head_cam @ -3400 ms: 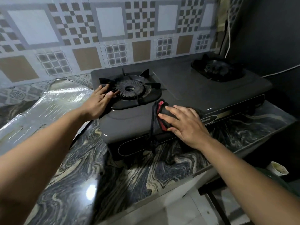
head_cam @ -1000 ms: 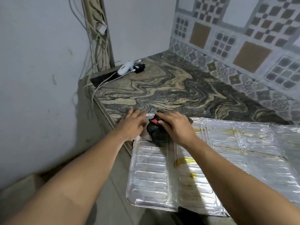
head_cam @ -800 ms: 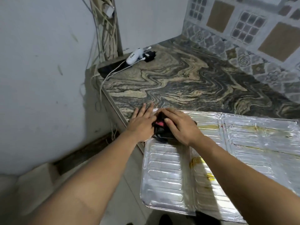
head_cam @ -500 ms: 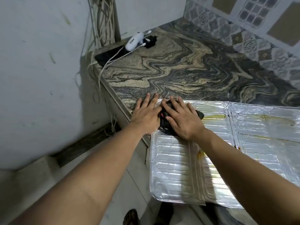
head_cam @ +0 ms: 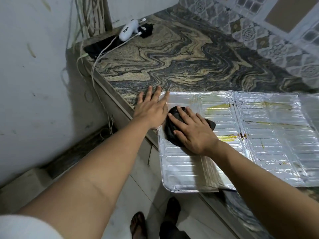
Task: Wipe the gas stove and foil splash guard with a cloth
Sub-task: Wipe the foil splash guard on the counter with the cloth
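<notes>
Foil guard (head_cam: 259, 135) lies flat, overhanging marbled counter (head_cam: 172, 62).
Right hand (head_cam: 193, 133) presses dark cloth (head_cam: 170, 128), fingers spread; left hand (head_cam: 151, 109) flat, empty, near grey wall (head_cam: 34, 75).

head cam | single view, no overlap | looks forward-down from above counter edge (head_cam: 110, 94) | close over both forearms | foil splash guard (head_cam: 259, 135) right, wall (head_cam: 34, 75) left, floor bottom

Right hand (head_cam: 193, 131) slid cloth (head_cam: 172, 130) nearer along foil guard (head_cam: 259, 135).
</notes>
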The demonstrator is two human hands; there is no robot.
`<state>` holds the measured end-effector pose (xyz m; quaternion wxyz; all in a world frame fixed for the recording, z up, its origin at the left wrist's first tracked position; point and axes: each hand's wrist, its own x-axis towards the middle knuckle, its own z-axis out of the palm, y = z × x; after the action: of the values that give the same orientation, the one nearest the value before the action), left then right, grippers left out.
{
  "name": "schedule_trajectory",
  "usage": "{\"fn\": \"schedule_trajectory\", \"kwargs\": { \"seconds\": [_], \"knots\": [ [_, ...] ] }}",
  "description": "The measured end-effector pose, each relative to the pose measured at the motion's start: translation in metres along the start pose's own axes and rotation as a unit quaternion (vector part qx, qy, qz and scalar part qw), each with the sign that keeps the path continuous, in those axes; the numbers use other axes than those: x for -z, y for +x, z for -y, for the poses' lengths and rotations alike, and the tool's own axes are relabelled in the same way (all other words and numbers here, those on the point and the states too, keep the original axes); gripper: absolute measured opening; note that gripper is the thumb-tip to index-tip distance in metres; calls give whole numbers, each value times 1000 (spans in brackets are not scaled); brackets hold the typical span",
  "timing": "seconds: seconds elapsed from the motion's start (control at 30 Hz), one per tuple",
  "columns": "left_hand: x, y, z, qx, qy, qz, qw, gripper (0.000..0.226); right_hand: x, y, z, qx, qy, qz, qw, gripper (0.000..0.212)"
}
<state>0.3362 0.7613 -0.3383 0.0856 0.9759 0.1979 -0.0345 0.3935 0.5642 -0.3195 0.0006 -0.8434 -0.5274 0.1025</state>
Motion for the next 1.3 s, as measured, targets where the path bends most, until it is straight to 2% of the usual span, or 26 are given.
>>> {"fn": "schedule_trajectory", "kwargs": {
  "seconds": [0.27,0.63,0.77,0.87,1.0,1.17,1.3],
  "knots": [
    [2,-2,0,2,7,12,1000,59,-15,-65,13,18,4,10,1000,58],
    [12,-2,-6,4,9,46,999,58,-17,-118,8,-7,30,25,999,59],
    [21,-4,-32,15,87,-7,996,71,-18,-117,9,-10,32,25,999,59],
    [17,-8,-56,-7,39,-57,998,68,-18,-117,9,-8,40,23,999,58],
    [-6,-15,-74,-22,-32,3,999,64,-18,-117,3,14,38,32,999,58],
    [-18,-16,-71,-15,-17,4,1000,66,-12,-113,-16,70,37,56,995,56],
    [-18,-15,-71,-23,-29,-13,999,63,-7,-94,-37,72,16,57,996,57]
  ]
}}
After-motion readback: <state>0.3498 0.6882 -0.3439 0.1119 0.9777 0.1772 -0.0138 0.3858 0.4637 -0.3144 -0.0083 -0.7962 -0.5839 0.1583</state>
